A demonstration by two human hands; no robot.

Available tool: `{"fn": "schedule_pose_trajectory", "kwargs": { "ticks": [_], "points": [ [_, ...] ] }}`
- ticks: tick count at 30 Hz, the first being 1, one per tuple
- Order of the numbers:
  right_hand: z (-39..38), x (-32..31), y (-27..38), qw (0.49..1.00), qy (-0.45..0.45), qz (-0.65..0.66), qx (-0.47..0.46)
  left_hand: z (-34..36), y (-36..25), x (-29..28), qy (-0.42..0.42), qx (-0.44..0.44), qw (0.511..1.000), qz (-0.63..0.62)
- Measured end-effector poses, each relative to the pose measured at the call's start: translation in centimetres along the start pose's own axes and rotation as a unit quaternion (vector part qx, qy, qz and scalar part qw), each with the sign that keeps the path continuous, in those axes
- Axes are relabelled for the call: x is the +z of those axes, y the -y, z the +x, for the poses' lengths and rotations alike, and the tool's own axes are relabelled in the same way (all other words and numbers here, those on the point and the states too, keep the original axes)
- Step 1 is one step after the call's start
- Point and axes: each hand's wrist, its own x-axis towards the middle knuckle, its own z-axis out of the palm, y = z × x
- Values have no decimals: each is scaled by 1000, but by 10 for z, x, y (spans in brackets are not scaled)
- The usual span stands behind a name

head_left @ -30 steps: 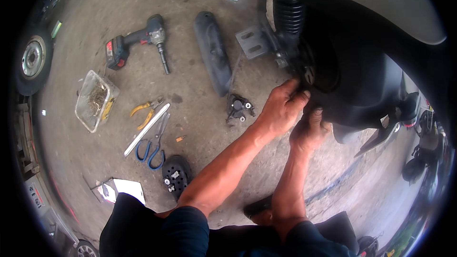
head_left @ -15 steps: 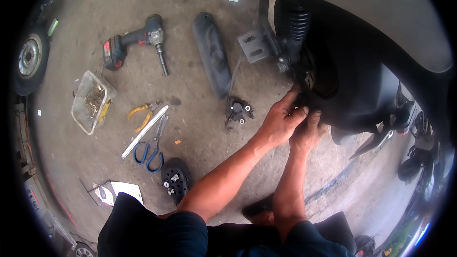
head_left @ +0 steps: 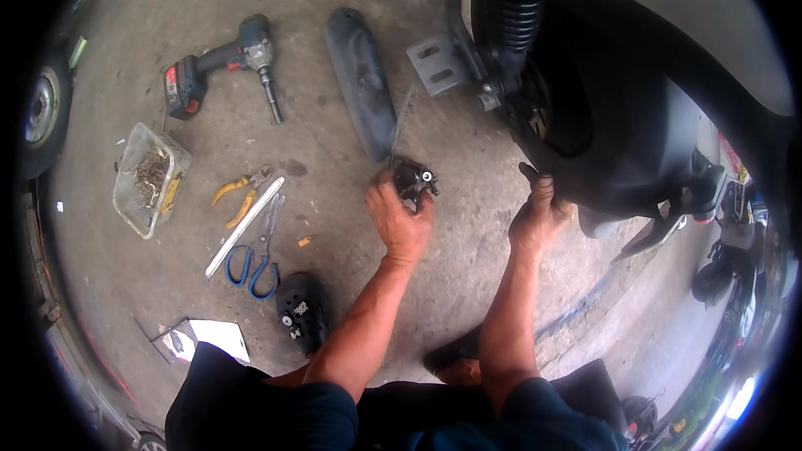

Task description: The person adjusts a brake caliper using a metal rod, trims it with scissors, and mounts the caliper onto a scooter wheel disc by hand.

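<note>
My left hand [head_left: 399, 219] is closed around a small black brake caliper [head_left: 409, 177] low over the concrete floor, fingers on its left side and thumb on its right. A thin hose [head_left: 404, 121] runs up from the caliper. My right hand [head_left: 539, 221] is at the lower left edge of the scooter's black rear mudguard [head_left: 639, 159], its fingers curled. A small dark tip juts up by its thumb; whether that is a held part or a blackened digit is unclear. Left of the wheel are a coil shock absorber [head_left: 511, 21] and a slotted metal bracket [head_left: 439, 63].
On the floor to the left lie a cordless impact wrench [head_left: 242, 54], a long black cover [head_left: 361, 83], yellow-handled pliers [head_left: 242, 196], a white strip [head_left: 245, 227] and blue-handled scissors [head_left: 255, 271]. A plastic tub [head_left: 150, 184] stands beyond them. My shod foot [head_left: 302, 313] is below.
My left hand has left the wheel area and moved left and down onto the caliper. My right hand stays by the mudguard, slightly higher. The whole view has shifted a little.
</note>
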Motion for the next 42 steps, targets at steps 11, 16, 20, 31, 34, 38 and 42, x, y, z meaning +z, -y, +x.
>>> {"fn": "schedule_pose_trajectory", "kwargs": {
  "ticks": [11,16,20,31,34,38,42],
  "points": [
    [-62,15,-56,923,128,-101,347,12,21,3,91,-237,967,-10],
    [-72,30,-60,897,153,-63,411,35,9,10,155,-275,948,35],
    [-72,34,-52,886,200,-76,411,36,-3,17,177,-260,945,86],
    [-44,-25,-72,897,41,212,385,23,-62,58,284,-453,740,-408],
    [-18,-31,-67,890,58,271,362,29,-84,68,296,-479,669,-486],
    [-5,-28,-62,888,31,301,345,33,-97,77,306,-488,629,-522],
    [-1,-22,-57,876,-7,366,314,38,-98,98,281,-499,559,-599]
  ]
}}
